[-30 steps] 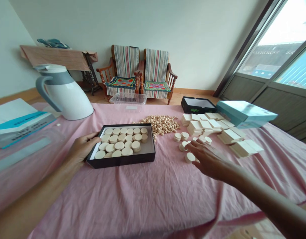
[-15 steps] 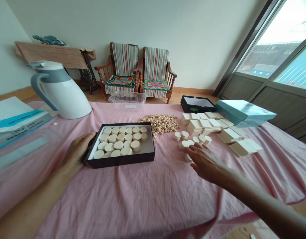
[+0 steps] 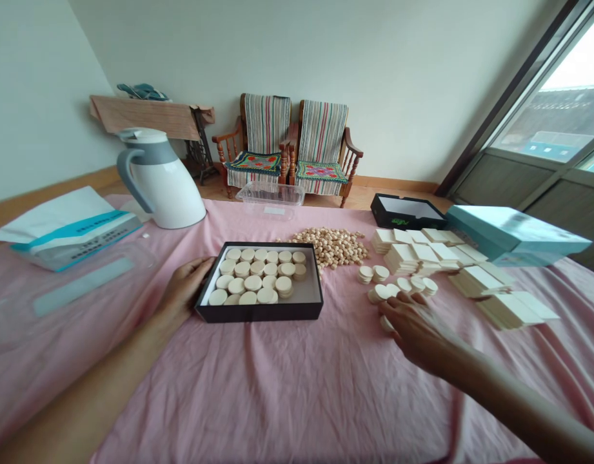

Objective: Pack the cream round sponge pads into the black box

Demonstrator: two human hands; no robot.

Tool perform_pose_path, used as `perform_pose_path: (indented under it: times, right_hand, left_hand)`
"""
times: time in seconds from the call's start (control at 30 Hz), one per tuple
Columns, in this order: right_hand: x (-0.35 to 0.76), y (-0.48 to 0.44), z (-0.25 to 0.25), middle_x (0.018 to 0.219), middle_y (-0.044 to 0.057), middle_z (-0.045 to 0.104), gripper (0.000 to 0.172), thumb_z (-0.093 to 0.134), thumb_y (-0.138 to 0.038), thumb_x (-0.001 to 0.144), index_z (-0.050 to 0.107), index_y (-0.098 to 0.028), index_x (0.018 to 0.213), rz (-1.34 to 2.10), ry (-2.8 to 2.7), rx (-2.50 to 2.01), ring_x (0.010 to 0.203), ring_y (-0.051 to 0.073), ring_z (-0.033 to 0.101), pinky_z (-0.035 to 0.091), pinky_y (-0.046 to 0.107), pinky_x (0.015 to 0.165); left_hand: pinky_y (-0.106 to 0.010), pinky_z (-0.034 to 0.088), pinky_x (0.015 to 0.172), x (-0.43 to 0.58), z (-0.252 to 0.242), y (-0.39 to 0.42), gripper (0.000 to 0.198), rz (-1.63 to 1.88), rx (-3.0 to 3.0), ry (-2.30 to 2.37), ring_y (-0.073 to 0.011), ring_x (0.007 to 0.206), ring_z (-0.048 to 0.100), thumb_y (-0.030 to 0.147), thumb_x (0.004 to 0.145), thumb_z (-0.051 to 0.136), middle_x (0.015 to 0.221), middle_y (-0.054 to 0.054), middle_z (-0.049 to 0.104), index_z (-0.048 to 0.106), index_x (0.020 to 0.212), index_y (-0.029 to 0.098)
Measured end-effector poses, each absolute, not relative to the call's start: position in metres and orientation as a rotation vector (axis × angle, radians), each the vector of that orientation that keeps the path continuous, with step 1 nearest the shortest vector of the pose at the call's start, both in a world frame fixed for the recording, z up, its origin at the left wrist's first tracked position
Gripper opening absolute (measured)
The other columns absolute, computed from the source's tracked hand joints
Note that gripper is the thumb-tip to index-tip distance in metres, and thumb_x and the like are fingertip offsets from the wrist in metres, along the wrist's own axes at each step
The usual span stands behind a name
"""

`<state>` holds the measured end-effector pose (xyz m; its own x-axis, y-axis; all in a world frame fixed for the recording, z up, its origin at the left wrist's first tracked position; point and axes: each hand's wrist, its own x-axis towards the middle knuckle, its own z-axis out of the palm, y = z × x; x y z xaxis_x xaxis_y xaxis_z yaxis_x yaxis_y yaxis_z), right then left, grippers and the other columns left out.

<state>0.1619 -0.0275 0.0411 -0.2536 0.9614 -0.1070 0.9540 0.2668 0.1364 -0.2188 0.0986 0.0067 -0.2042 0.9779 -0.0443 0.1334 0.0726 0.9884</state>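
A black shallow box (image 3: 262, 312) with a white inside stands in front of me, holding rows of stacked round wooden discs (image 3: 253, 283). My left hand (image 3: 186, 289) grips the box by its left side, the thumb hidden from view. Over on the right, my right hand (image 3: 415, 327) reaches down among short stacks of pale discs (image 3: 378, 294), its fingers closed on discs at the near stacks. How many discs it has hold of is hidden under the fingers. Other disc stacks (image 3: 365, 274) stand just beyond that hand.
Behind the box lies a heap of small wooden pieces (image 3: 333, 246). Stacked square wooden tiles (image 3: 403, 258), a black lid (image 3: 407, 211) and a light blue box (image 3: 514, 233) fill the right. A white jug (image 3: 173, 190), a paper packet (image 3: 79, 232) and clear plastic trays (image 3: 272, 196) are also there.
The camera has turned a little to the left, so everything sits further right in view. My left hand stays on the box, and my right hand stays at the disc stacks.
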Motion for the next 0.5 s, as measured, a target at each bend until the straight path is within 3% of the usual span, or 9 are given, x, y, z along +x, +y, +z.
perform_pose_path:
  times: [0.2,0.3,0.5]
  right_hand:
    - [0.158,-0.026,0.038,0.098,0.014,0.063,0.037,0.047,-0.004,0.068,0.059,-0.012,0.103,0.052,2.341,1.814,0.093,0.029,0.056,0.037,0.04,0.079]
    - [0.163,-0.028,0.031,0.098,0.014,0.062,0.045,0.049,-0.004,0.067,0.055,-0.012,0.111,-0.008,2.349,1.829,0.085,0.026,0.059,0.041,0.037,0.074]
    - [0.155,-0.018,0.059,0.103,0.011,0.06,0.029,0.047,-0.012,0.074,0.056,-0.019,0.101,-0.184,2.527,1.814,0.086,0.02,0.059,0.044,0.031,0.071]
  left_hand:
    - [-0.02,0.046,0.056,-0.222,0.004,0.1,0.039,1.238,1.11,1.396,-0.0142,0.066,0.061,0.041,0.064,0.069,0.081,-0.004,0.071,0.066,0.091,0.013]
    - [-0.021,0.047,0.055,-0.224,0.001,0.101,0.043,1.25,1.1,1.378,-0.016,0.065,0.062,0.042,0.062,0.071,0.081,-0.006,0.071,0.067,0.092,0.012]
    - [-0.023,0.048,0.057,-0.227,-0.004,0.102,0.042,1.248,1.136,1.351,-0.0184,0.07,0.065,0.043,0.063,0.07,0.082,-0.006,0.072,0.067,0.093,0.014]
